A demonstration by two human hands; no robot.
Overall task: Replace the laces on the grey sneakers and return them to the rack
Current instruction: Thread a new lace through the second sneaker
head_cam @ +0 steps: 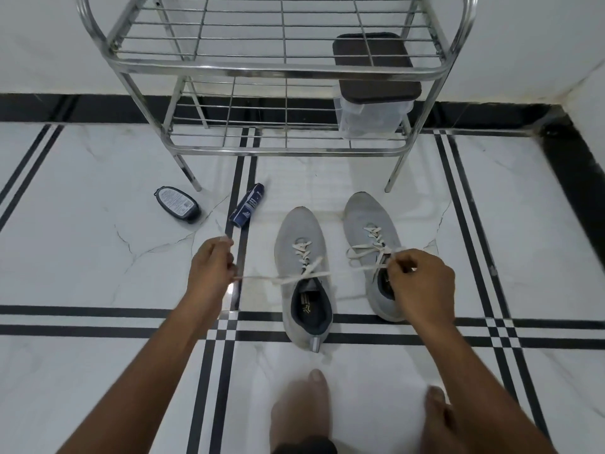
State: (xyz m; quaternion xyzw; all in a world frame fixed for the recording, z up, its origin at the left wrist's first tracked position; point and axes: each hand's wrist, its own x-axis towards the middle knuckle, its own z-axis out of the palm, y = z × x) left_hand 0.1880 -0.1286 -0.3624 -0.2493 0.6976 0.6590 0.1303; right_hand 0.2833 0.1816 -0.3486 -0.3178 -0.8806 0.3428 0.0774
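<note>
Pulling a lace tight on the floor.
Left hand point(211, 265) and right hand point(417, 276) pinch the limp white lace point(262, 279); best gripped near its ends.

Both hands point(211, 265) point(420, 281) pull white laces point(262, 279) over sneakers point(306, 276).

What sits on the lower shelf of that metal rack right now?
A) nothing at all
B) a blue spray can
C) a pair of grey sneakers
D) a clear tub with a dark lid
D: a clear tub with a dark lid stands on the rack; both grey sneakers are on the floor.
</note>
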